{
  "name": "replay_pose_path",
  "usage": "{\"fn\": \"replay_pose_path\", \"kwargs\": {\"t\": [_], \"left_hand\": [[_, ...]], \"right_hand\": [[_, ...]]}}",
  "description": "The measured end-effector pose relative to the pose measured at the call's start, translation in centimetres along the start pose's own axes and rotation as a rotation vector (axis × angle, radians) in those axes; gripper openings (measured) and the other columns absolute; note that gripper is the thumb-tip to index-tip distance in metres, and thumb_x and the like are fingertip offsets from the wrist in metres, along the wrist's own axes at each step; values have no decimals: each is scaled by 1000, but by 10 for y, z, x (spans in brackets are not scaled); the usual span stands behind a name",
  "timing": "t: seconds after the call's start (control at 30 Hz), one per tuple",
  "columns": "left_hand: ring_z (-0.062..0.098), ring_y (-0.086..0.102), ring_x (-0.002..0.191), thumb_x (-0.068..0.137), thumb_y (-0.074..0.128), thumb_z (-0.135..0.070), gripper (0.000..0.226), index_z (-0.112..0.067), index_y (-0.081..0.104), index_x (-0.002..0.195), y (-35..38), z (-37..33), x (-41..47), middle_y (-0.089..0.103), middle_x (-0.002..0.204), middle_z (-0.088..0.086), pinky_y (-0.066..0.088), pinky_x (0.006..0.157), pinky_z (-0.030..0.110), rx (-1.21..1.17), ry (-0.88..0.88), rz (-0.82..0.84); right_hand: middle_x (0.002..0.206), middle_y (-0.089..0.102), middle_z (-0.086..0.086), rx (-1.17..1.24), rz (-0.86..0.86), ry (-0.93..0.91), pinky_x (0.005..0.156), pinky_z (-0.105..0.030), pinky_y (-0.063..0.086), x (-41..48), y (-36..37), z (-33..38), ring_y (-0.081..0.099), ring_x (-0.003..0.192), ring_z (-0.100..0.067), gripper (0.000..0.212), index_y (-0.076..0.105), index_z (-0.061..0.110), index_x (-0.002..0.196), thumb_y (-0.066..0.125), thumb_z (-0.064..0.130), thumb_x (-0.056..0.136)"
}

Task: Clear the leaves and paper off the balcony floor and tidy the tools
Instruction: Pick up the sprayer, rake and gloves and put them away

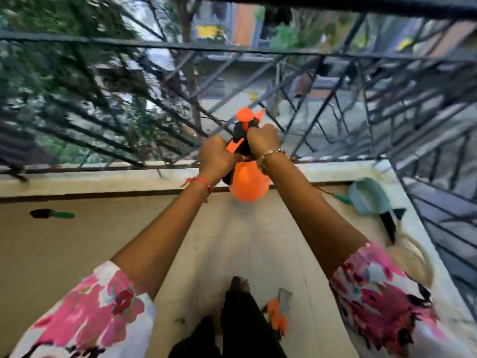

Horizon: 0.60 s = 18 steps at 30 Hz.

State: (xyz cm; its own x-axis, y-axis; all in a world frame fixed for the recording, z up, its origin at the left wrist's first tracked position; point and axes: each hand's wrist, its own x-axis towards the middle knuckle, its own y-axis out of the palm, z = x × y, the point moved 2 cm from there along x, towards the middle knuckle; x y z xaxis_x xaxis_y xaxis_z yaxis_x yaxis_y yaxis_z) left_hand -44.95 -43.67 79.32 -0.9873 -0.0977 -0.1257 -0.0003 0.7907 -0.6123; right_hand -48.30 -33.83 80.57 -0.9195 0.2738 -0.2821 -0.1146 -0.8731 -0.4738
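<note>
Trowel, green handle, lies flat on balcony floor, far left. Left hand curled round neck of orange spray bottle, right hand curled on its black pump head; bottle held up by the ledge, contents can't tell, opaque. Teal dustpan in right corner, contents unclear. Orange scrap on floor by feet.

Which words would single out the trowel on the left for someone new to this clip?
Start at the balcony railing and drop to the left side of the floor. The trowel lies there alone, dark blade, green handle; the other green handle sits beside the teal dustpan at far right.
</note>
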Motion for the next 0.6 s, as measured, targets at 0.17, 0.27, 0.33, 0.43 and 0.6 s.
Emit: {"fn": "replay_pose_path", "kwargs": {"t": [0.17,0.27,0.33,0.43,0.6], "left_hand": [[33,64,84,75,70,-2,18,10,67,87,88,-48,5,67,86,28,29,58,34,-108,29,162],[19,59,87,70,75,2,32,8,64,99,137,-73,11,66,90,18,32,61,26,-140,96,304],[22,60,92,67,78,-4,41,5,64,104,170,-83,16,66,97,17,40,71,32,-149,88,399],[25,60,87,67,73,-10,42,3,63,106,210,-94,22,64,97,12,48,68,30,-190,9,636],[14,38,65,87,51,3,11,-6,58,88,268,-106,54,49,83,11,33,55,24,-67,-202,851]], "right_hand": [[65,56,-7,100,-68,135,57,-33,43,19,-73,-42,52,62,-22,15,59,18,61,70,18,71],[91,59,-12,40,-129,220,73,-33,45,41,-122,-76,56,87,-20,21,63,7,83,77,19,74],[101,57,-15,3,-180,269,82,-33,44,57,-147,-100,55,97,-20,30,58,7,86,79,23,73],[87,48,-10,6,-228,322,53,-23,38,79,-174,-133,45,81,-16,29,55,6,79,80,18,69],[101,65,-29,46,-322,427,48,-22,32,92,-203,-176,61,86,-22,33,64,-15,95,73,2,68]]}}
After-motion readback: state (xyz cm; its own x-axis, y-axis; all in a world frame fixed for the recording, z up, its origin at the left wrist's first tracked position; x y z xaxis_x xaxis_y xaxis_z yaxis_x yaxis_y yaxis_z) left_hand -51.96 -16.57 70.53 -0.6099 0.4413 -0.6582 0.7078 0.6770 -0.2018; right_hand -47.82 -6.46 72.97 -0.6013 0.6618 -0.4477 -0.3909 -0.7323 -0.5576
